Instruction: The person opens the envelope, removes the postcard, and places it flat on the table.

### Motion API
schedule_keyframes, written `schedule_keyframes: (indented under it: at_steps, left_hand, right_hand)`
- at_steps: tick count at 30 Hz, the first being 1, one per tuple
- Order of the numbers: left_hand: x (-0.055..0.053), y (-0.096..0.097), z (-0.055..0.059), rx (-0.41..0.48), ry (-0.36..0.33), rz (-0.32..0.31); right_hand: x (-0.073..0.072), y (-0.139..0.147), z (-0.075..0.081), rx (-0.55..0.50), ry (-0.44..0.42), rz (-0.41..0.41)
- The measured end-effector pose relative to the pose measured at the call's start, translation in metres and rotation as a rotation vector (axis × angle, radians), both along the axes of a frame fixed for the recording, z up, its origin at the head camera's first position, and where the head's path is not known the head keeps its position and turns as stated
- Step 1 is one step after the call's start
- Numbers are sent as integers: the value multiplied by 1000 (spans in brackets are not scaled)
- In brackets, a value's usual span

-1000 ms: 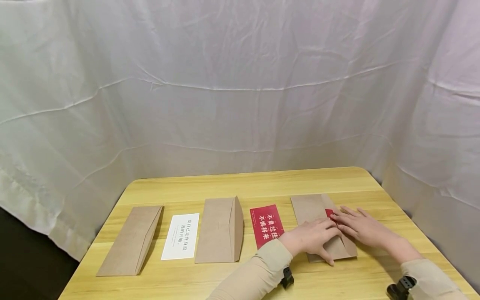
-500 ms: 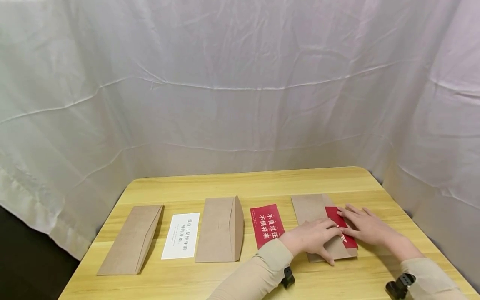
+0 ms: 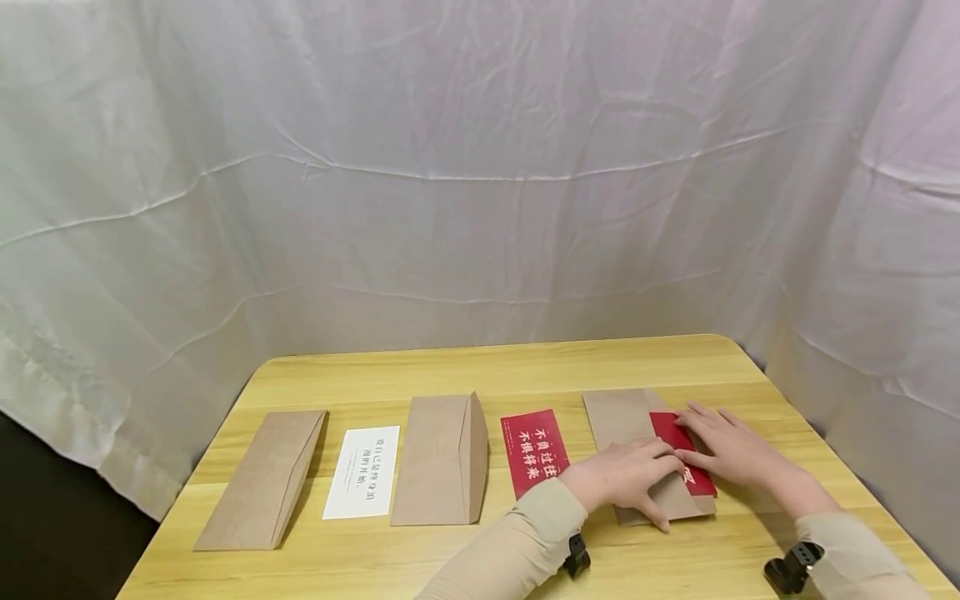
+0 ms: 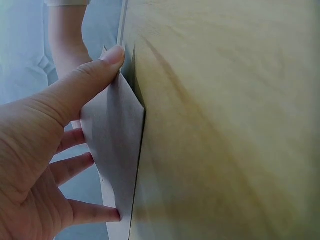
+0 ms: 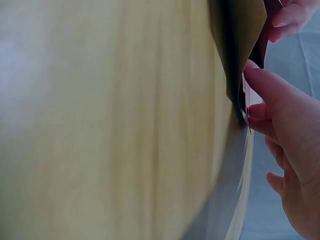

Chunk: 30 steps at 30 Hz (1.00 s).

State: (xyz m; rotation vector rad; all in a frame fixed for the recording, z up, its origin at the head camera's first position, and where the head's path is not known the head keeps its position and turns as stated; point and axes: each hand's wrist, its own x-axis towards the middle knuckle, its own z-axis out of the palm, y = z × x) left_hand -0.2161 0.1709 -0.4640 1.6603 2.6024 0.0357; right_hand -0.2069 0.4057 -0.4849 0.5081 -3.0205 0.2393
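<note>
In the head view a brown paper envelope (image 3: 617, 412) lies flat at the right, with a red card (image 3: 703, 482) showing at its right side over the flap. My left hand (image 3: 626, 471) rests on the envelope, fingers spread and fingertips pressing; the left wrist view shows them on the brown envelope paper (image 4: 112, 145). My right hand (image 3: 735, 448) touches the red card from above, thumb and fingers apart and fairly straight. In the right wrist view the thumb of the right hand (image 5: 295, 135) meets the paper edge, and the card is mostly hidden behind the envelope flap (image 5: 245, 30).
Left of the hands lies another red card (image 3: 531, 442) with white writing, partly covered by the left forearm. Further left are a brown envelope (image 3: 431, 462), a white printed card (image 3: 362, 471) and another brown envelope (image 3: 255, 483). Pale curtains (image 3: 480, 233) surround the wooden table (image 3: 480, 371).
Since one second ago, much more of the red card has come into sight at the envelope's right side. The right hand has shifted slightly right; the left hand has stayed in place.
</note>
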Motion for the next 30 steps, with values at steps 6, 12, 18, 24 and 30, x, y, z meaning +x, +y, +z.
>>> schedule_keyframes:
  at_steps: [6, 12, 18, 24, 30]
  left_hand:
    - [0, 0, 0, -13, 1, 8]
    - [0, 0, 0, -15, 20, -13]
    - [-1, -1, -1, -7, 24, -23]
    - [-1, 0, -1, -9, 24, -24]
    - [-1, 1, -1, -20, 25, -17]
  right_hand:
    - [-9, -5, 1, 33, 15, 0]
    - [-16, -7, -2, 81, 46, 22]
    - [-24, -8, -6, 98, 130, 69]
    - [-27, -11, -7, 94, 136, 73]
    - [-28, -12, -8, 86, 116, 51]
